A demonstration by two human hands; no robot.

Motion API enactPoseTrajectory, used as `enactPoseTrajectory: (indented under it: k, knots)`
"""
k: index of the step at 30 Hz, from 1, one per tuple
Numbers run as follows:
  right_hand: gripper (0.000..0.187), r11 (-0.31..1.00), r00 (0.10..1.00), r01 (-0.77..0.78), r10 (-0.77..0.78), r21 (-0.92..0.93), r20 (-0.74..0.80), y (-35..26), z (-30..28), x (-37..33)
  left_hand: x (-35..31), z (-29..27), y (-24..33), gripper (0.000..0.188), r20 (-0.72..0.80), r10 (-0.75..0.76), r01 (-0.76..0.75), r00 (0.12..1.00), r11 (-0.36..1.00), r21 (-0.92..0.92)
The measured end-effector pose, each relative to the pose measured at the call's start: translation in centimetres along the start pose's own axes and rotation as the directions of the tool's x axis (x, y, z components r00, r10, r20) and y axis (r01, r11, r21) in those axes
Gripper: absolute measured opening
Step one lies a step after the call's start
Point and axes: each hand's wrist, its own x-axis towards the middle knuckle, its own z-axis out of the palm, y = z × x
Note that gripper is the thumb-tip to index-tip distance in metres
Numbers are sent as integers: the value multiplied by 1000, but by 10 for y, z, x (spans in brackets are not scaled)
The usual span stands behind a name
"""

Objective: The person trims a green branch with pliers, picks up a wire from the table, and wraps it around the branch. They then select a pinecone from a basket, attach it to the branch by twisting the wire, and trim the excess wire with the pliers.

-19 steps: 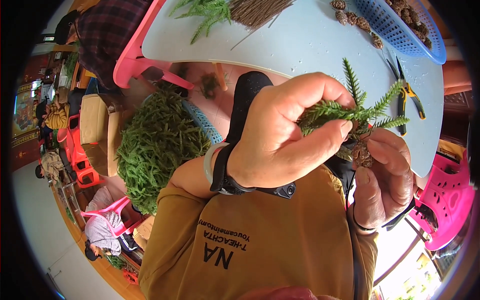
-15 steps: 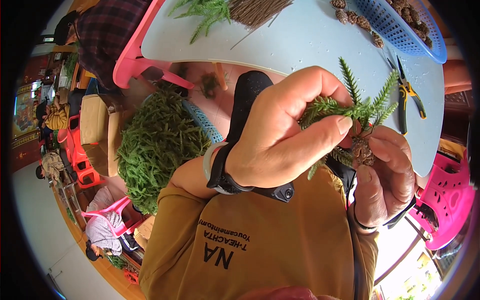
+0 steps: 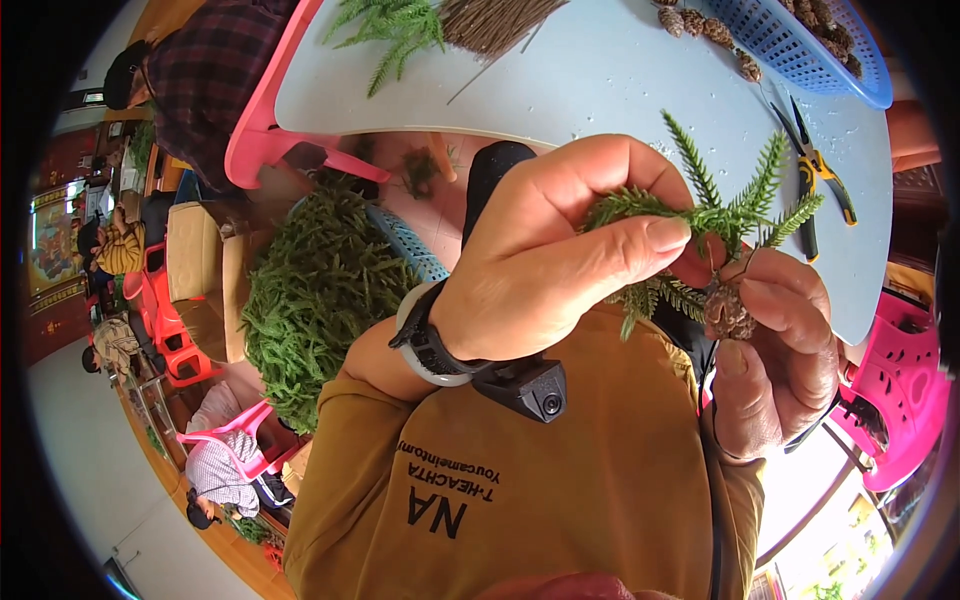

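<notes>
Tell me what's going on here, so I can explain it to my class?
A person is handling decorative pieces: the left hand pinches a green sprig, and the right hand holds a brown pine cone just beneath it. Whether the two are joined can't be told. On the pale table lie pliers, thin brown sticks and loose cones beside a blue basket. A big heap of greenery sits to the person's left.

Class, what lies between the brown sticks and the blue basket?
Loose pine cones, nearer the blue basket than the brown sticks, in the head view.
</notes>
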Motion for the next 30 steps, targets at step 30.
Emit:
enactPoseTrajectory:
  k: [30]
  knots:
    - [34,908,988,153,-140,-390,63,-8,32,7,-10,-18,13,12,148,352,-365,924,702,611]
